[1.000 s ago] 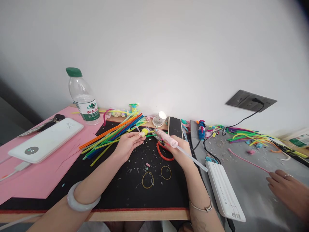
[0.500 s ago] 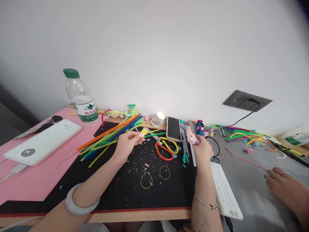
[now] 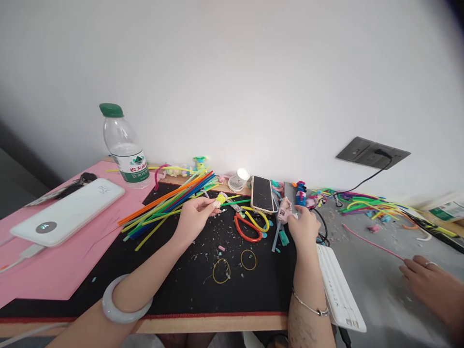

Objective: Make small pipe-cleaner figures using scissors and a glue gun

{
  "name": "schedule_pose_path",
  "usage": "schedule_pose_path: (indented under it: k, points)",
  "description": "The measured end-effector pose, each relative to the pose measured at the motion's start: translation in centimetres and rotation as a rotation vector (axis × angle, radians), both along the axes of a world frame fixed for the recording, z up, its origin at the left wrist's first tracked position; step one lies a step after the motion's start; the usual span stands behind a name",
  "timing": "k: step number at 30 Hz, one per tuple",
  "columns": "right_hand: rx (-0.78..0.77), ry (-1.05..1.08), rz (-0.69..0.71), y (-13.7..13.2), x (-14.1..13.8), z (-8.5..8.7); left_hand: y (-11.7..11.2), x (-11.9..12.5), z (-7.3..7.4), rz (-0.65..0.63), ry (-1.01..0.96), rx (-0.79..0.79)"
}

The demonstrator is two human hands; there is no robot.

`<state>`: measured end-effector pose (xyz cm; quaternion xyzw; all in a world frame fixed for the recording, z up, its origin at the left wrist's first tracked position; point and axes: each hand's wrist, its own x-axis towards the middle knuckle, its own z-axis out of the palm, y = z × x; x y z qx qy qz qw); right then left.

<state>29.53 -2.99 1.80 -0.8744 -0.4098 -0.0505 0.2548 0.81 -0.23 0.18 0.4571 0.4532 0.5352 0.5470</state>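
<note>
My left hand (image 3: 197, 215) pinches a small yellow fuzzy piece (image 3: 221, 198) between thumb and fingertips, above the black mat (image 3: 174, 290). Just left of my right hand (image 3: 303, 226) lies a pale pink glue gun (image 3: 284, 210), a translucent glue stick (image 3: 276, 237) sticking out toward me. That hand's thumb and forefinger are apart, close to the gun, with nothing visibly gripped. Red-and-yellow-handled scissors (image 3: 248, 237) rest between my hands. Behind my left hand lies a bundle of coloured pipe cleaners (image 3: 163, 208).
A phone (image 3: 262, 194) and paper cup (image 3: 239, 180) stand near the wall. A water bottle (image 3: 128, 159) and white power bank (image 3: 68, 210) sit on pink sheets (image 3: 47, 270). Another white power bank (image 3: 340, 290) lies beside my right forearm. Another person's hand (image 3: 427, 278) holds a pink pipe cleaner (image 3: 373, 241).
My right hand has let go of the glue gun, which now lies turned with its glue stick angled further left. My left hand keeps the yellow piece, shifted slightly right in view.
</note>
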Motion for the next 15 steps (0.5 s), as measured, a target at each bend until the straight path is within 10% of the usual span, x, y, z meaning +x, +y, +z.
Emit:
schedule_pose_path:
  k: [5, 10, 15]
  points:
    - [0.43, 0.002, 0.411, -0.2, -4.4, 0.7, -0.6, 0.4, 0.1, -0.018, 0.138, 0.099]
    - [0.305, 0.158, 0.853, -0.6, -10.2, 0.2, -1.2, 0.5, 0.1, -0.077, 0.265, 0.201]
    - [0.234, 0.113, 0.957, -0.9, -12.3, -0.3, -1.3, 0.6, 0.2, -0.091, 0.339, 0.291]
